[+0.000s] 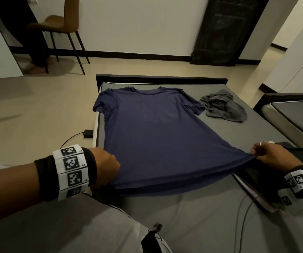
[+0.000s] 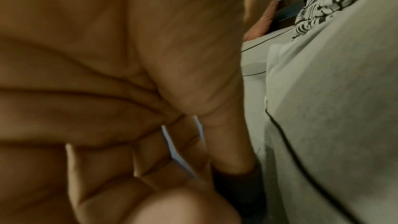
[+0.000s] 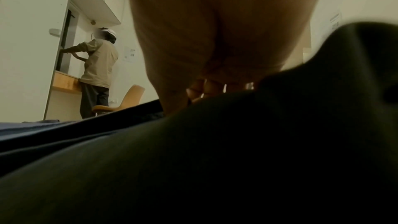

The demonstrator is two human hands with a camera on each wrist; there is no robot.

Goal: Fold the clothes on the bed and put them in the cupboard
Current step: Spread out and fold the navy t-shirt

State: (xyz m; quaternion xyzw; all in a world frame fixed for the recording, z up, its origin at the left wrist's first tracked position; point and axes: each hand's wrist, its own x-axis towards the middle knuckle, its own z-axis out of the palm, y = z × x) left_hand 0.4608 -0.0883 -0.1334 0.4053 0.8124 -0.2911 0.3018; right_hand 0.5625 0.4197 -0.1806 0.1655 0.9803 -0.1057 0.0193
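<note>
Navy T-shirt [image 1: 152,128] lies spread flat on the grey bed [image 1: 192,212]; left hand [image 1: 104,167] and right hand [image 1: 272,155] each pinch a hem corner, beside crumpled grey clothing [image 1: 223,106].

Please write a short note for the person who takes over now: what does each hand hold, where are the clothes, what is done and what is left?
Left hand: grips the near left corner of the blue T-shirt hem.
Right hand: pinches the near right corner of the same hem.
The T-shirt lies spread flat on the bed, collar at the far end, hem pulled taut and slightly lifted.
A grey garment lies crumpled on the bed beside the shirt's right sleeve.
Done: shirt laid out. No fold made yet.
Left: fold the T-shirt, fold the grey garment, carry both to the cupboard, which the head view does not clearly show.
</note>
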